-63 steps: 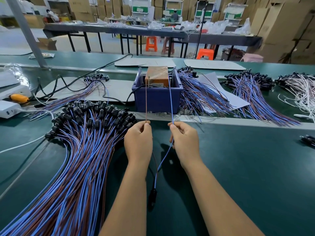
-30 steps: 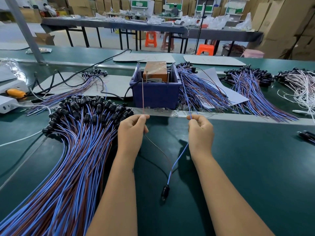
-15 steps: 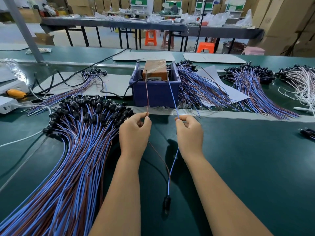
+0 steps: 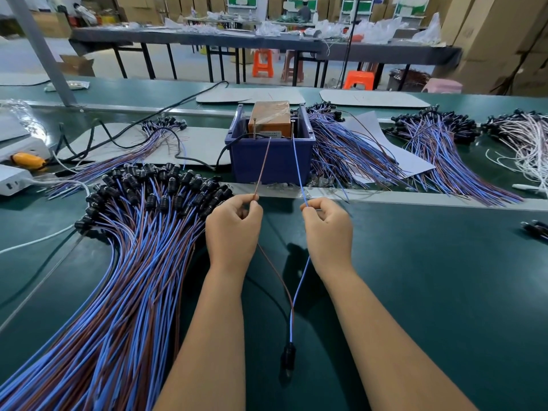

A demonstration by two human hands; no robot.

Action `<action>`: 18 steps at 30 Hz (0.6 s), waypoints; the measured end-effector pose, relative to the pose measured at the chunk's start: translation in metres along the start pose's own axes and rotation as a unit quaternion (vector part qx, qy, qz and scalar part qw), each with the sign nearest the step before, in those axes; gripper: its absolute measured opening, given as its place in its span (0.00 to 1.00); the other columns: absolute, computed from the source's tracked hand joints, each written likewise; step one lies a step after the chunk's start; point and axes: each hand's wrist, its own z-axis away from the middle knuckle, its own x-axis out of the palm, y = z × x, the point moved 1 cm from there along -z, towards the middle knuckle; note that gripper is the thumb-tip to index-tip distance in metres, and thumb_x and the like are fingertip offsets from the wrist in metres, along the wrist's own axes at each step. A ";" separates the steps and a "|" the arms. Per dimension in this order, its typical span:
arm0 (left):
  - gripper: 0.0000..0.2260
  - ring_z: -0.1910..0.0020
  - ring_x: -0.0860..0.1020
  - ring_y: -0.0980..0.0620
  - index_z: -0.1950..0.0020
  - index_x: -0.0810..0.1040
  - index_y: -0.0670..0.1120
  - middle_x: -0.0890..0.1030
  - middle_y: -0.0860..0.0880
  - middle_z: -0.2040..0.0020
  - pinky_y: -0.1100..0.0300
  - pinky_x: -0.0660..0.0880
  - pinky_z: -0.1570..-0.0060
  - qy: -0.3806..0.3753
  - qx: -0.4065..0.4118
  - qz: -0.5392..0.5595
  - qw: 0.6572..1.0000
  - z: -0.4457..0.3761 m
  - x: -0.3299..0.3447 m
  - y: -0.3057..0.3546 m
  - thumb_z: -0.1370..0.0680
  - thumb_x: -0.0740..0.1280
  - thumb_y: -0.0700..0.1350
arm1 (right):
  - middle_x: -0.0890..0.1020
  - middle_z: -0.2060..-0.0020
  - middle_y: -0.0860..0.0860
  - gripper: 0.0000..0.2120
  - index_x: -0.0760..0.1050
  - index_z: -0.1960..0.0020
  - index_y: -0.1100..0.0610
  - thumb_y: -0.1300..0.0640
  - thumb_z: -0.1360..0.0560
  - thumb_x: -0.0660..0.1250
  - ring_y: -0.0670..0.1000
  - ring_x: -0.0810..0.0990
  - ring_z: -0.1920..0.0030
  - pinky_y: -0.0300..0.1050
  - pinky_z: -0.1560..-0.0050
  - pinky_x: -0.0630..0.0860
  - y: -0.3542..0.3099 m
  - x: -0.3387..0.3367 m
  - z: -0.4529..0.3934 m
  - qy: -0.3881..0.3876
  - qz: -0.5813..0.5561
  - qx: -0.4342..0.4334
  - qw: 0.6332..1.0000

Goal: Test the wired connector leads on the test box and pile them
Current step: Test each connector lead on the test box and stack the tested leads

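My left hand [image 4: 232, 229] pinches the brown wire [image 4: 262, 170] of one connector lead. My right hand [image 4: 326, 229] pinches its blue wire [image 4: 298, 170]. Both wires reach forward, their tips at the front edge of the brown test box [image 4: 271, 117], which sits in a blue bin [image 4: 271, 158]. The lead's black connector [image 4: 288, 355] lies on the green table between my forearms. A big pile of blue and brown leads [image 4: 127, 253] with black connectors fans out on my left.
More lead bundles lie right of the bin [image 4: 350, 155] and further right [image 4: 439, 155], with white-wired ones [image 4: 525, 143] at the far right. A black cable [image 4: 133, 134] runs to the bin. White devices [image 4: 14, 176] sit at the left edge.
My hands have moved the two wire ends: the right hand swung out right a second ago, then came back in. Both wire tips now point at the test box.
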 end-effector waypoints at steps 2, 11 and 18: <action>0.08 0.68 0.78 0.43 0.52 0.82 0.56 0.80 0.47 0.69 0.52 0.77 0.65 0.010 0.000 0.000 1.000 0.000 0.000 0.000 0.25 0.63 0.48 | 0.68 0.80 0.43 0.07 0.75 0.61 0.52 0.60 0.26 0.62 0.44 0.61 0.76 0.45 0.69 0.61 0.000 0.000 0.000 0.000 -0.001 -0.001 1.000; 0.08 0.66 0.78 0.38 0.49 0.81 0.54 0.80 0.41 0.67 0.47 0.78 0.64 0.028 -0.020 0.013 0.999 -0.001 -0.002 0.002 0.21 0.64 0.44 | 0.67 0.80 0.43 0.07 0.75 0.61 0.53 0.60 0.25 0.62 0.45 0.61 0.76 0.44 0.70 0.60 0.000 0.000 0.000 -0.007 0.002 -0.006 1.000; 0.09 0.73 0.76 0.53 0.46 0.83 0.50 0.78 0.46 0.72 0.54 0.78 0.65 0.040 -0.043 0.018 0.998 -0.001 -0.004 0.001 0.21 0.63 0.44 | 0.68 0.80 0.43 0.08 0.75 0.61 0.52 0.60 0.25 0.62 0.44 0.62 0.77 0.43 0.70 0.60 0.000 0.000 0.000 -0.006 0.008 -0.011 1.000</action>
